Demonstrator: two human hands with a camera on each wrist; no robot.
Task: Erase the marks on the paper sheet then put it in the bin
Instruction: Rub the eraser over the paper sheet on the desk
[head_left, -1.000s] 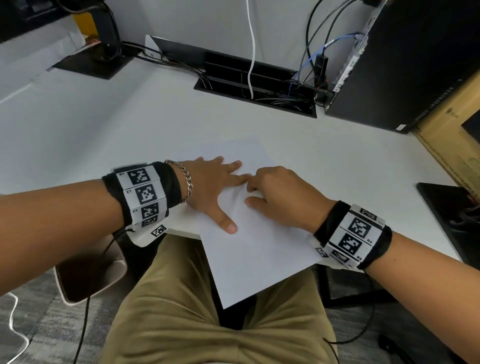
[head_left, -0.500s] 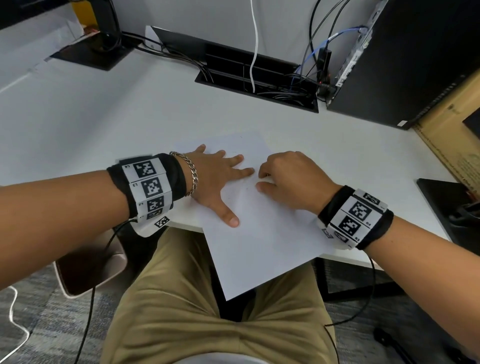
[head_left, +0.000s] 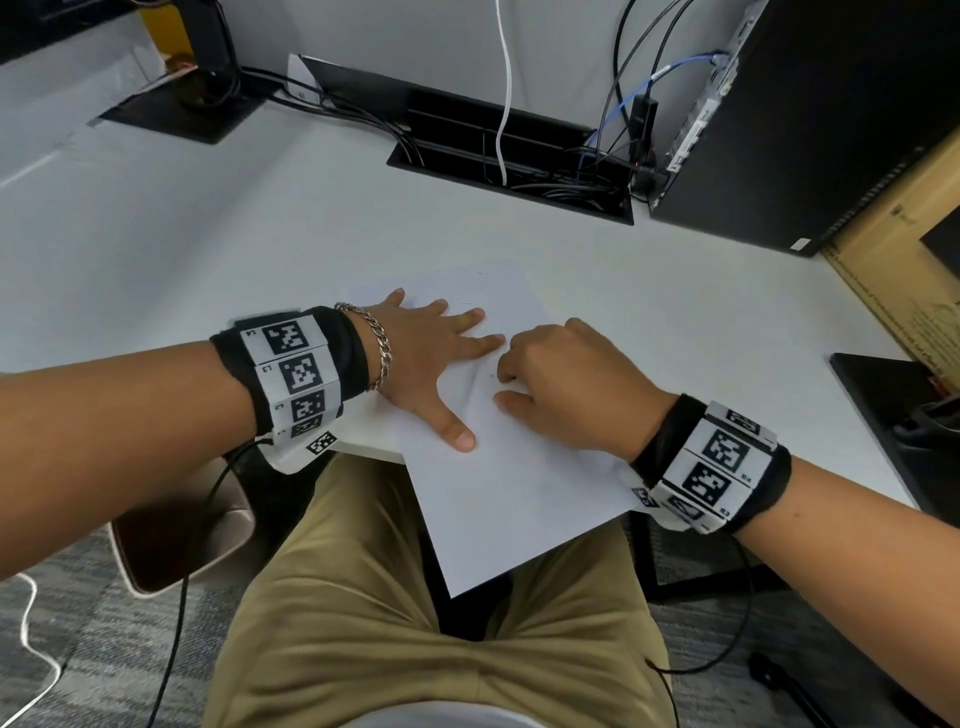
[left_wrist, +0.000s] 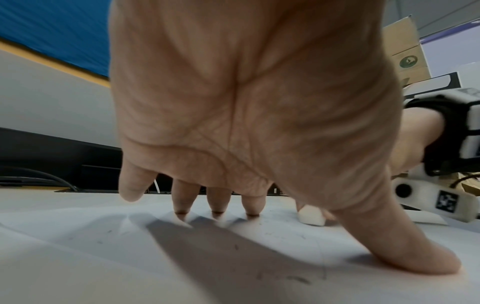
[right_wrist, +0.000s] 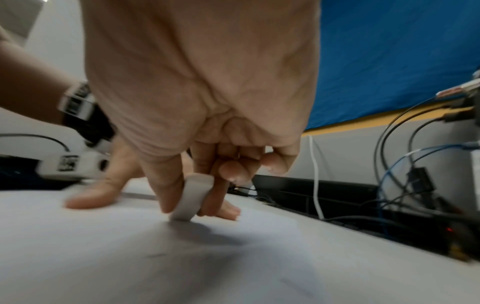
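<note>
A white paper sheet (head_left: 519, 467) lies at the desk's front edge, its near corner hanging over my lap. My left hand (head_left: 441, 358) presses flat on its left part, fingers spread. My right hand (head_left: 561, 384) pinches a white eraser (right_wrist: 193, 197) between thumb and fingers, its lower end touching the paper beside the left fingertips. The eraser (left_wrist: 311, 215) also shows in the left wrist view beyond my thumb. Faint pencil marks and eraser crumbs (left_wrist: 285, 277) lie on the sheet (left_wrist: 155, 267) under my left palm. The paper (right_wrist: 182, 257) is slightly wrinkled near the hands.
A brown bin (head_left: 176, 540) stands on the floor under the desk's left front. At the back are a cable tray (head_left: 514, 166), a black computer tower (head_left: 810, 119) and a monitor base (head_left: 182, 109). A cardboard box (head_left: 904, 260) and a dark object (head_left: 904, 426) sit at the right.
My right hand with the eraser has shifted back and forth a little beside the left fingertips. The left hand stays pressed on the sheet.
</note>
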